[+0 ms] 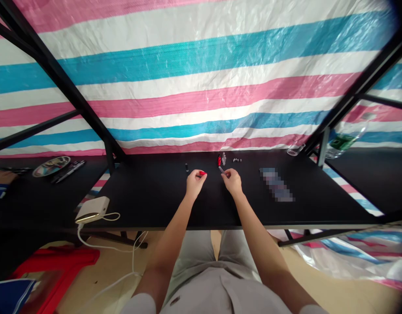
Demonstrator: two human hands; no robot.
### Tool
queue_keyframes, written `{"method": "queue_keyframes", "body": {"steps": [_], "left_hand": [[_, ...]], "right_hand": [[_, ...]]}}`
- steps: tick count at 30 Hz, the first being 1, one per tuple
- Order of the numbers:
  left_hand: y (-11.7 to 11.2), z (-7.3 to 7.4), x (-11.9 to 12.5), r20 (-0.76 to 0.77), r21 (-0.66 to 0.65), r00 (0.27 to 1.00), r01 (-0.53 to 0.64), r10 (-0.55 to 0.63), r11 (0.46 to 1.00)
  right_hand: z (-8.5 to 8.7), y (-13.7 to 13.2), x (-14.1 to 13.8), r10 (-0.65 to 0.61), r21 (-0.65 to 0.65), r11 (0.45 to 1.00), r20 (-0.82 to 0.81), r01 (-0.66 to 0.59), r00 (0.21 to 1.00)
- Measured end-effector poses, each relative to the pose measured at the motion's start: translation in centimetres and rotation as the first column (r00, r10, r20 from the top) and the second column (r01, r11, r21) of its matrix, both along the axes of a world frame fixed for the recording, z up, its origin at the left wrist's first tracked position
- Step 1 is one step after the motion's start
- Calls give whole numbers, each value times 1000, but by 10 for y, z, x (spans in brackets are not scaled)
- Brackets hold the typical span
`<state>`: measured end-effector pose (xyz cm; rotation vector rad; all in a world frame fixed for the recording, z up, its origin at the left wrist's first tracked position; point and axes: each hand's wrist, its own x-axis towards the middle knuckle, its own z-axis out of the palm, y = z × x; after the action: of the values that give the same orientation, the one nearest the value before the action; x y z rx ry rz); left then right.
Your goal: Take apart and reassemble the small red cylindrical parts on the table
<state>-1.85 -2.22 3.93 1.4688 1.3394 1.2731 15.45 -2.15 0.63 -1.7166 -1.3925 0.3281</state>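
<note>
My left hand [195, 182] pinches a small red piece [202, 173] over the black table [148, 196]. Just to its right, my right hand [233, 180] grips a thin grey pen-like part [221, 169] by its end. Both hands hover near the table's far middle, a short gap between them. Behind them stand a red cap-like piece [219, 161], a clear piece [223, 158] and a row of tiny metal parts [237, 160]. A small dark piece [187, 166] lies to the left.
A white power bank [92, 209] with a cable sits at the table's near-left corner. A blurred patch [276, 184] lies to the right. On the left table are a metal dish [51, 165], pens [69, 170] and another person's hand [3, 177]. A striped tarp [201, 78] hangs behind.
</note>
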Motion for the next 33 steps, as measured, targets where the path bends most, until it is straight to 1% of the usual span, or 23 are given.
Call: {"method": "queue_keyframes", "body": {"steps": [2, 5, 10, 13, 16, 19, 23, 27, 33], "left_hand": [[2, -4, 4, -128, 43, 991, 41, -35, 998], [7, -12, 14, -247, 76, 967, 83, -62, 994], [25, -20, 35, -412, 125, 909, 120, -59, 985], [38, -22, 46, -460, 128, 885, 144, -70, 981], [50, -24, 56, -496, 141, 865, 164, -74, 976], [58, -28, 65, -538, 166, 842, 163, -49, 973], [65, -35, 74, -609, 166, 793, 129, -2, 978], [68, -41, 77, -677, 144, 736, 119, 10, 982], [72, -42, 79, -728, 141, 684, 97, 37, 985]], "right_hand": [[-4, 3, 6, -37, -33, 999, -37, 36, 999], [-8, 9, 14, -50, -58, 997, -45, 48, 998], [-14, 18, 21, -63, -82, 994, 78, 69, 995], [-17, 22, 22, -59, -100, 992, 135, 73, 989], [-20, 27, 22, -61, -76, 994, 166, 74, 984], [-23, 33, 24, -63, -47, 996, 175, 72, 983], [-24, 42, 24, -48, -52, 997, 194, 59, 980], [-22, 50, 23, -37, -88, 994, 210, 57, 977], [-18, 57, 19, -33, -139, 988, 224, 65, 974]]}}
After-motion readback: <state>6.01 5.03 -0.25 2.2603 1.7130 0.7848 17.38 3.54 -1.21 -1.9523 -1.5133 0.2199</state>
